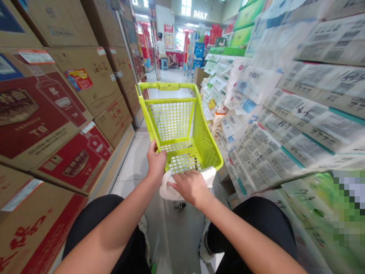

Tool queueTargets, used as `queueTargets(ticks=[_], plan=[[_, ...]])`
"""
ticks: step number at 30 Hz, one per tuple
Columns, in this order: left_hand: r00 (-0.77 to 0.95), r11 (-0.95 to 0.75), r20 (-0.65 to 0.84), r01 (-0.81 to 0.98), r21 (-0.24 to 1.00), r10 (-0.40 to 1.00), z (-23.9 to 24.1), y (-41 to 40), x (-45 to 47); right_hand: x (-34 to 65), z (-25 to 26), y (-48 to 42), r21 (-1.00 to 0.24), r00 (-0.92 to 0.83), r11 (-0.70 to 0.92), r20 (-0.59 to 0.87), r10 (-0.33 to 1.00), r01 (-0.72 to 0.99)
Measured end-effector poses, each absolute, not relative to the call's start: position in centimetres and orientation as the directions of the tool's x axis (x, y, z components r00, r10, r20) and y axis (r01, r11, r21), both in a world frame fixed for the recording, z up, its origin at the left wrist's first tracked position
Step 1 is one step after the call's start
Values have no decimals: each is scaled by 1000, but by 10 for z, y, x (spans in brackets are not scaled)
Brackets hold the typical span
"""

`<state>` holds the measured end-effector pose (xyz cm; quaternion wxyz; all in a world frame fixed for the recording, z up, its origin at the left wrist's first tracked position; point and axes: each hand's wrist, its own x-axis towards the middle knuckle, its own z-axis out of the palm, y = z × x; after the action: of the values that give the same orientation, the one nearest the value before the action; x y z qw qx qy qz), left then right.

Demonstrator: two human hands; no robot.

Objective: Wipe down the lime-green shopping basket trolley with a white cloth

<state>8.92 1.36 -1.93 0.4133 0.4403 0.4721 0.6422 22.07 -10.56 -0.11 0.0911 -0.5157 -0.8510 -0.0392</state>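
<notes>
Right hand (191,186) gripping a white cloth (171,193) over the green basket's (203,131) near edge, left hand (156,161) clasping its left rim by the near corner, apparently keeping it steady!

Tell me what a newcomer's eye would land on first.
Probably the bright lime-green cart in the middle of the picture. Next, the right hand holding a white cloth to its near edge, and the left hand on its left side. Stacked cardboard boxes rise on the left, packs with handwritten prices on the right.
</notes>
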Motion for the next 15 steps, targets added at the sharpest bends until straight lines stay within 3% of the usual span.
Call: queueTargets(ticks=[5,15], plan=[[-213,-116,61,-255,960,975,-7,16,78,234,-2,-97,-4,-516,535,258,817,845],[-186,-79,37,-223,972,982,2,45,40,248,-6,-85,31,-510,527,306,804,849]])
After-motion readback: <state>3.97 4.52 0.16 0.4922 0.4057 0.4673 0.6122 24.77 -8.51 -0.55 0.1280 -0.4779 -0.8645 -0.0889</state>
